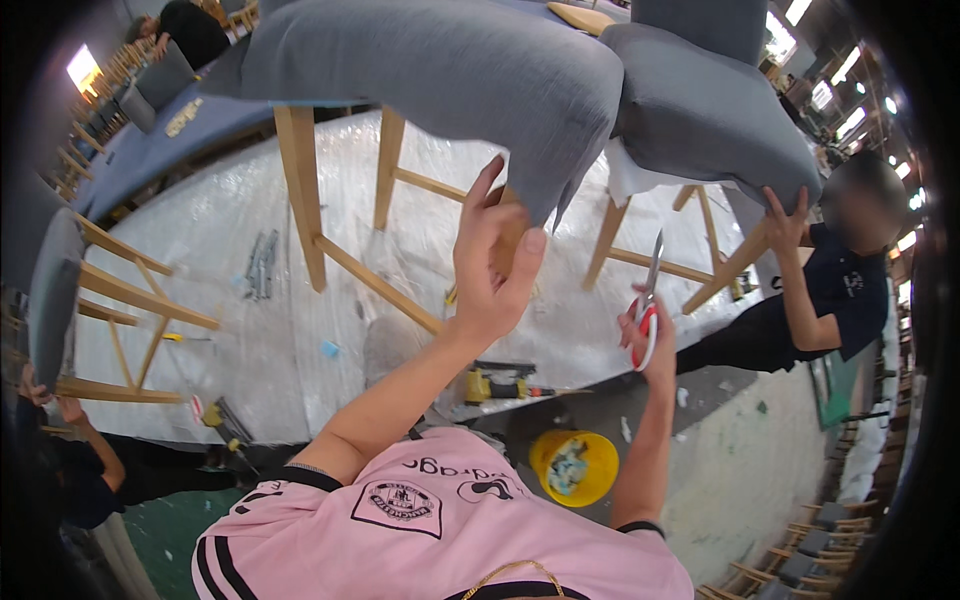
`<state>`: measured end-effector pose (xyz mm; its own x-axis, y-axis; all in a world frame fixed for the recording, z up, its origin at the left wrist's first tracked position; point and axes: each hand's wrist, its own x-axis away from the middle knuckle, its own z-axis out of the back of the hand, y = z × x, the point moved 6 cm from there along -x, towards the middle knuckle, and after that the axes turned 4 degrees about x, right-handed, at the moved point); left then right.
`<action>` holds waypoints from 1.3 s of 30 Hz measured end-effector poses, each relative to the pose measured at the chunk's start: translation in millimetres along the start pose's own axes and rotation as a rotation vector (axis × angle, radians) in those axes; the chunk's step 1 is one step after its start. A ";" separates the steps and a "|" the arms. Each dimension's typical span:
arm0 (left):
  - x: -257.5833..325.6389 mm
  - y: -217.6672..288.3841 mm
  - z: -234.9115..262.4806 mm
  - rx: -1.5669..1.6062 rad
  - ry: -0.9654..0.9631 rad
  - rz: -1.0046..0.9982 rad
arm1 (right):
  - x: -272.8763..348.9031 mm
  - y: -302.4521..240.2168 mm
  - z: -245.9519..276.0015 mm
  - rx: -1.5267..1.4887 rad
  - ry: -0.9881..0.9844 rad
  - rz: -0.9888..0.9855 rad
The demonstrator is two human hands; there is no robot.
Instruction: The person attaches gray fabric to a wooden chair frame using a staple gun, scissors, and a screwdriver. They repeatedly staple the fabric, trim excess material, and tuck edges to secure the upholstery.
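**Hands at the corner of a grey chair seat**

We hold our left hand point(492, 262) up against the front leg point(510, 232) of a grey upholstered chair point(450, 65) that stands on the counter point(200, 230), which is wrapped in clear plastic sheeting. The hand sits just under the corner of the seat, where a flap of grey fabric point(555, 190) hangs down. Our fingers point(480, 195) are curled around the top of the wooden leg, the thumb pressed against it from the right, so the hand is gripping the leg rather than lying flat.

Our right hand point(648, 335) is lower and further right, near the counter's edge. Its fingers are threaded through the red handles of a pair of scissors point(650, 290) and closed on them; the blades point upward and lie close together, their tips near the gap between our chair and a second grey chair point(710, 110) beside it.

A person in a dark shirt point(850, 290) stands at the right of the counter, one hand resting on that second chair's seat edge. On the counter near our left wrist lies a yellow and black power tool point(500, 385). On the floor below stands a yellow bucket point(575, 466) with scraps in it. At the left another wooden chair frame point(120, 300) lies tipped, and a second person's arm point(85, 435) shows by it.
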<state>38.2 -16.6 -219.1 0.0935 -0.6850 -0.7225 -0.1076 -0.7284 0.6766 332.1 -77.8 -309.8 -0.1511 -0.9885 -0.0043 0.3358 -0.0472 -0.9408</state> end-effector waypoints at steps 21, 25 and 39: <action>-49.9 -13.8 -10.0 0.207 0.149 0.333 | -54.4 -263.8 -25.3 0.955 -0.588 0.387; -48.2 -15.3 -11.2 0.209 0.148 0.303 | -70.0 -262.5 -31.9 0.992 -0.619 0.372; -42.8 -9.5 -8.0 0.239 0.146 0.333 | -69.5 -270.8 -51.5 1.083 -0.656 0.360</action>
<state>43.1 19.5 -193.5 0.1517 -0.8893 -0.4314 -0.3799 -0.4554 0.8052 203.8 11.1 -72.2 0.4762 -0.8408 0.2573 0.8788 0.4445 -0.1738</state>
